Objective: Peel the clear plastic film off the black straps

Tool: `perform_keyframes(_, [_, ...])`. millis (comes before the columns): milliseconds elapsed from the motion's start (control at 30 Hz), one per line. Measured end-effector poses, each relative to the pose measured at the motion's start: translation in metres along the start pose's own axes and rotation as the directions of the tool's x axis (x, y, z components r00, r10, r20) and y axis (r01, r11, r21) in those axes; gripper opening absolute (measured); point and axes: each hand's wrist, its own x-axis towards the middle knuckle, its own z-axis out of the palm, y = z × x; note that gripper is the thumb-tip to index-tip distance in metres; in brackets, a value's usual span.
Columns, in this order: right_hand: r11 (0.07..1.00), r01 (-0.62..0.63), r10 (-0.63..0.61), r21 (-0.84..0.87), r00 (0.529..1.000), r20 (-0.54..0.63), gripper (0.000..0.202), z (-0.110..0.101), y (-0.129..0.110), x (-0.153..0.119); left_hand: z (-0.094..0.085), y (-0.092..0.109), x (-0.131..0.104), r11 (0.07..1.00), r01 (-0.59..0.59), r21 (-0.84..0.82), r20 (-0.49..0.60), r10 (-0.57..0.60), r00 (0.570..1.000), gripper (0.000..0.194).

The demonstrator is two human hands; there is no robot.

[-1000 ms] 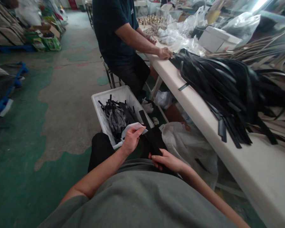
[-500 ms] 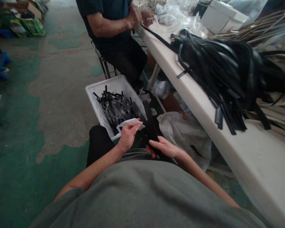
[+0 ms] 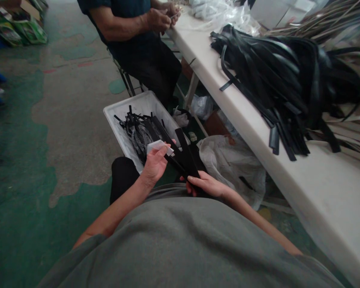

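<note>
While the right hand grasps black straps, the left hand pinches a white slip

Although the pale table fills most of the right side, the heap on it draws the eye: long, flat, dark strips, glossy where they bend, their square ends bunched near the edge. Below stands a white bin, with black pieces tangled inside; some look greyish and shiny, and a few ends poke upward. Under the table edge sags a whitish sack, whose contents are hidden.

The straps in the right hand are flat, matte and straight-edged, with one blunt end pointing away from the body. They lie above the lap, beside the near end of the bin, gripped between thumb and fingers. The slip is smallest: thin and angular, held near the straps by the left thumb and fingertips. Whether it is paper or plastic, and whether those fingers also press a strap, I cannot tell.
</note>
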Motion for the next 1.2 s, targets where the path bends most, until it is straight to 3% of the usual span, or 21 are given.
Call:
perform_keyframes(133, [0.998,-0.011,0.013,0.056,0.999,-0.051,0.054,0.000,0.003,0.000,-0.001,0.010,0.001,0.995,-0.070,0.073,-0.008,0.070,0.997,0.018])
perform_keyframes(267, [0.992,-0.004,-0.015,-0.127,0.989,-0.150,0.045,0.005,0.001,0.001,0.002,0.016,0.002,0.991,0.011,0.136,0.022,-0.014,1.000,0.016])
perform_keyframes(400, [0.954,0.021,-0.082,-0.300,0.978,-0.193,0.030,0.010,0.001,0.001,-0.007,0.012,0.005,0.989,0.057,0.135,-0.027,-0.054,0.998,0.016])
perform_keyframes(600, [0.900,0.056,-0.115,-0.432,0.987,-0.111,0.027,0.011,0.009,0.006,-0.028,0.002,0.005,0.945,0.310,0.106,0.007,-0.313,0.950,0.020])
perform_keyframes(733, [0.936,0.062,-0.083,-0.347,0.996,-0.045,0.039,0.009,0.011,0.007,-0.030,0.004,0.007,0.980,0.199,0.024,-0.006,-0.199,0.980,0.024])
perform_keyframes(967, [0.999,0.040,-0.039,-0.017,0.996,0.077,0.051,0.004,0.004,0.000,-0.026,0.008,0.007,0.991,0.092,0.092,-0.045,-0.088,0.995,0.025])
perform_keyframes(1200, [0.935,-0.022,0.038,0.354,0.999,-0.038,0.048,0.002,0.007,0.005,-0.026,0.014,-0.004,0.978,-0.069,0.196,0.031,0.064,0.997,0.026])
